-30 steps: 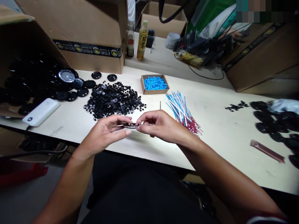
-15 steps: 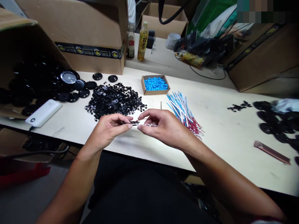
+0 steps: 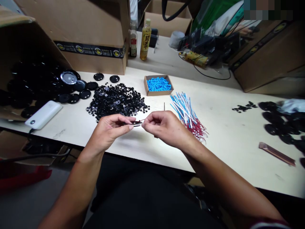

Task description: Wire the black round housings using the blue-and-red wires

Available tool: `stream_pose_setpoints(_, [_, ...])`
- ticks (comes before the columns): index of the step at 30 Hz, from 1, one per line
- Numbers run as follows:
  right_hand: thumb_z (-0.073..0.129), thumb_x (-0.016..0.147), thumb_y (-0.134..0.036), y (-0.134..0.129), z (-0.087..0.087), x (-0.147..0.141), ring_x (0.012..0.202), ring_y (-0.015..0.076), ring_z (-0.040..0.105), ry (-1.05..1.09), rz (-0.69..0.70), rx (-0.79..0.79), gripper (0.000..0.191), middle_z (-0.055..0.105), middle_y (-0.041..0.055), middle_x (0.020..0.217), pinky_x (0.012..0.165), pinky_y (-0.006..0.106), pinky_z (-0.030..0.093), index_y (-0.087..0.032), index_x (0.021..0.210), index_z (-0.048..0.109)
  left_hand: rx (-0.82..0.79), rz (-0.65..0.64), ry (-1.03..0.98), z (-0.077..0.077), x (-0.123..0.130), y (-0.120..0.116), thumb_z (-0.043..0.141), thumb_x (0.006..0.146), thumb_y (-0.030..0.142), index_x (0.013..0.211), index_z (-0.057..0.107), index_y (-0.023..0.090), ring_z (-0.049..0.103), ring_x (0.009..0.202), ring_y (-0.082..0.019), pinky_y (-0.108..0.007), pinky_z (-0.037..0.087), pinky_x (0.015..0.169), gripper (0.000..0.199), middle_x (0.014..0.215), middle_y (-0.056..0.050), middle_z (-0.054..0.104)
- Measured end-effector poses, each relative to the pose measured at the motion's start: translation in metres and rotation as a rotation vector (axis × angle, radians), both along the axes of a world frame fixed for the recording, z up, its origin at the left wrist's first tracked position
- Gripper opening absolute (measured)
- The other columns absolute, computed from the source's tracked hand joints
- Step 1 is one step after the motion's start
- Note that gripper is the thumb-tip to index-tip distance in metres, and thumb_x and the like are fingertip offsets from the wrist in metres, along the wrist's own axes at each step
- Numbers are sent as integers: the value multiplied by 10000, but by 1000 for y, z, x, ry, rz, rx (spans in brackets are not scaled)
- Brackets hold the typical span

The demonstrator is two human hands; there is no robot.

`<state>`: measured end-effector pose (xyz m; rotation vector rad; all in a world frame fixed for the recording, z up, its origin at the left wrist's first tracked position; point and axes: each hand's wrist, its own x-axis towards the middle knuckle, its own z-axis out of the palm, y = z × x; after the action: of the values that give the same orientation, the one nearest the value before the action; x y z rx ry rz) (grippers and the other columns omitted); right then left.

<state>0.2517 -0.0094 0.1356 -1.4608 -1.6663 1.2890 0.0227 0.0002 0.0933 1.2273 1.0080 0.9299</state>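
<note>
My left hand [image 3: 111, 130] pinches a black round disc [image 3: 136, 123] between thumb and fingers, held nearly edge-on above the table. My right hand [image 3: 164, 127] is closed at the disc's right edge, thumb and fingertips together. A thin dark wire [image 3: 143, 120] runs from the disc into those fingertips; the rest of it is hidden. Beyond my left hand spreads a heap of small black round parts [image 3: 116, 100]. Past my right hand lies a bundle of blue, white and red wires [image 3: 187, 113]. A small cardboard box [image 3: 158, 93] of blue pieces stands behind.
A large carton [image 3: 47, 60] on the left spills black discs [image 3: 85, 94] beside a white power bank [image 3: 44, 115]. Bottles [image 3: 145, 39] stand at the back. To the right are more black discs [image 3: 274, 119], small black bits [image 3: 244, 107] and a brown strip [image 3: 276, 153].
My right fingers have closed more tightly near the disc, and the pale piece seen between them is now hidden. My left hand keeps its hold on the disc.
</note>
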Motion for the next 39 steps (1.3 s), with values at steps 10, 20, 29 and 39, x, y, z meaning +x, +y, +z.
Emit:
stream_pose_setpoints(10, [687, 870, -271, -1, -4, -2, 630, 121, 559, -8, -13, -3, 141, 681, 13, 736, 597, 255, 411, -153, 818, 745, -4, -13, -13, -4, -4, 1, 903, 819, 274, 859, 805, 201, 755, 1203, -328, -473, 535, 1094, 129, 1205, -113, 836])
stream_pose_setpoints(20, [709, 899, -317, -4, -8, -4, 623, 126, 549, 11, -27, -3, 175, 678, 8, 724, 567, 264, 380, -158, 851, 761, -12, -21, -70, -6, -6, 1, 877, 840, 220, 861, 803, 194, 760, 1199, -341, -507, 519, 1123, 81, 1209, -121, 833])
stream_pose_setpoints(29, [734, 885, -327, -7, -6, -5, 626, 131, 553, 3, -55, -11, 166, 702, 15, 741, 551, 266, 372, -169, 851, 771, 5, -29, -86, -4, -4, 0, 874, 849, 202, 866, 797, 196, 759, 1200, -333, -481, 530, 1111, 79, 1216, -111, 832])
stream_pose_setpoints(39, [850, 846, -464, -6, -6, -3, 617, 120, 532, -12, -84, 26, 304, 711, 18, 765, 584, 266, 384, -166, 892, 810, 24, -31, -95, -4, -8, -3, 866, 856, 191, 879, 793, 197, 745, 1218, -334, -499, 521, 1128, 77, 1223, -115, 826])
